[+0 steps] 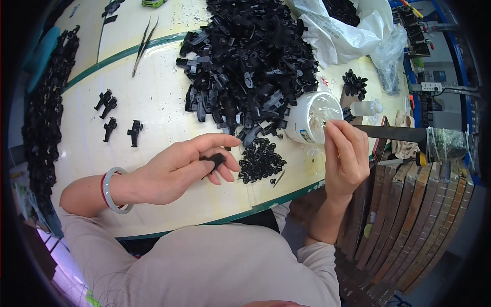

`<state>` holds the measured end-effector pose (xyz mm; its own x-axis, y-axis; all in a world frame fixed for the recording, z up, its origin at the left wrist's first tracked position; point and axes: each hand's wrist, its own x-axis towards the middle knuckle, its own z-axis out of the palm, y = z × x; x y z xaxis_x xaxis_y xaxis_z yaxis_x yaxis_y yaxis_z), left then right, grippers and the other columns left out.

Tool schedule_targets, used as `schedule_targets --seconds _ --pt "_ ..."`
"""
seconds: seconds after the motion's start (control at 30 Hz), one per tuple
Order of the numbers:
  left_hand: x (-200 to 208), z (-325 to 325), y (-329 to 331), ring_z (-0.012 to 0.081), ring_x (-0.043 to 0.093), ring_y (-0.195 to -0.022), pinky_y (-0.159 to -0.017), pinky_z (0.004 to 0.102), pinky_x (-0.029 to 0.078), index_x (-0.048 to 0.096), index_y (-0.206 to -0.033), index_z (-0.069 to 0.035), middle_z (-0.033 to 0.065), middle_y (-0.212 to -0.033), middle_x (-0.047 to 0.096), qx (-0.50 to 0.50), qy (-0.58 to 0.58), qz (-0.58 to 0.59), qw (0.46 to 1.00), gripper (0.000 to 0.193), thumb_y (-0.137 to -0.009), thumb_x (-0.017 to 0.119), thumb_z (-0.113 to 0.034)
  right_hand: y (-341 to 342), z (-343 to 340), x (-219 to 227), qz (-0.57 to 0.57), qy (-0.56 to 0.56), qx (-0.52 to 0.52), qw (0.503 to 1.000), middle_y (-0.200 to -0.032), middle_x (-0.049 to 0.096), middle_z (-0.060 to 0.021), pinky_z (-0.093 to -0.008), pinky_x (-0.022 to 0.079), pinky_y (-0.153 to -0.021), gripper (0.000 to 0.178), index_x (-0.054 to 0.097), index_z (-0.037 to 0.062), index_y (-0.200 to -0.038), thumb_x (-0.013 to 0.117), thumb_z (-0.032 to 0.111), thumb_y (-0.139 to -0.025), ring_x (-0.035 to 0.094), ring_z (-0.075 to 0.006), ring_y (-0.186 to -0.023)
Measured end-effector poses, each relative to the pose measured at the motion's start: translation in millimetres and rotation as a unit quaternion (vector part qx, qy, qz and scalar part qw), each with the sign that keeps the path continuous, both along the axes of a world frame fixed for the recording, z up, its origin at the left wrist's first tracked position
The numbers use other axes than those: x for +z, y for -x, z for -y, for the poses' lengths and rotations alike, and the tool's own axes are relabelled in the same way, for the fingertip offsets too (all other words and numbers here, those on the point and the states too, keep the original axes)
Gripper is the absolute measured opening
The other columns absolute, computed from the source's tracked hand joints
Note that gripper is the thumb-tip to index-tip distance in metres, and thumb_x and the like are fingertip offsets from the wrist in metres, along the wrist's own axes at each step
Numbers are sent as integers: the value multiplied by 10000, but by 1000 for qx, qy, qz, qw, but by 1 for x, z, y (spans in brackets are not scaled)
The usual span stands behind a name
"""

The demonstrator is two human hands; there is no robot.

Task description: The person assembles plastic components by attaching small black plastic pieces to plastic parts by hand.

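My left hand (176,166) holds a small black plastic part (218,160) between its thumb and fingers, above the table's near side. My right hand (348,156) is raised in front of a white round tub (313,115), thumb and fingertips pinched together. Whatever sits in that pinch is too small to make out. Between the hands lies a little heap of tiny black pieces (262,161), with a thin metal pin (279,178) beside it. A large pile of black plastic parts (250,66) rises behind them.
Several black assembled parts (135,133) lie apart at the left. Tweezers (144,47) rest farther back. To the right are a clear plastic bottle (366,108), a small black cluster (354,84) and a white plastic bag (348,38). Stacked boards (404,220) stand beside the table.
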<state>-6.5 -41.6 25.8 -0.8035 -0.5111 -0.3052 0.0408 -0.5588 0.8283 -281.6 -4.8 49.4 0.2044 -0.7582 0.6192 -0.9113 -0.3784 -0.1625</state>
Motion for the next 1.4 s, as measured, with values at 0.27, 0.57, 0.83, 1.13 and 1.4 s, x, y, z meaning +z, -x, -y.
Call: schedule_targets --seconds 0.27,0.57,0.83,1.13,1.4 --pt "-7 5 -1 123 589 -955 -851 260 456 523 -1171 41 114 -1048 632 8 -15 19 1000 261 -941 456 -62 5 9 15 -164 -63 27 984 -917 595 -106 -340 454 -644 327 622 -22 -916 632 -92 -596 572 -262 -775" --pt "-12 8 -1 153 631 -899 -778 255 509 532 -1131 22 117 -1013 633 1 -102 10 995 236 -915 523 -74 -37 -14 6 235 -104 67 964 -840 645 -137 -266 480 -641 244 661 -40 -853 682 -148 -636 595 -200 -755" --pt "-18 7 2 142 625 -905 -776 235 508 519 -1151 27 121 -1035 635 -11 -131 -50 990 255 -914 524 -66 -81 -25 -35 490 -198 117 841 -888 647 -148 -238 469 -655 207 657 -42 -873 669 -137 -690 584 -182 -773" --pt "-19 6 1 141 625 -913 -802 238 511 514 -1159 29 114 -1045 632 -16 -119 -42 992 264 -917 521 -75 -84 -20 -36 406 -179 140 885 -880 650 -135 -251 460 -635 203 661 -25 -881 686 -103 -695 586 -194 -753" --pt "-19 3 1 161 637 -900 -791 251 523 524 -1139 47 121 -1032 634 4 -108 -42 993 257 -908 536 -64 -85 -19 -33 348 -169 144 911 -860 649 -118 -259 465 -637 226 660 -11 -889 695 -90 -680 589 -210 -739"
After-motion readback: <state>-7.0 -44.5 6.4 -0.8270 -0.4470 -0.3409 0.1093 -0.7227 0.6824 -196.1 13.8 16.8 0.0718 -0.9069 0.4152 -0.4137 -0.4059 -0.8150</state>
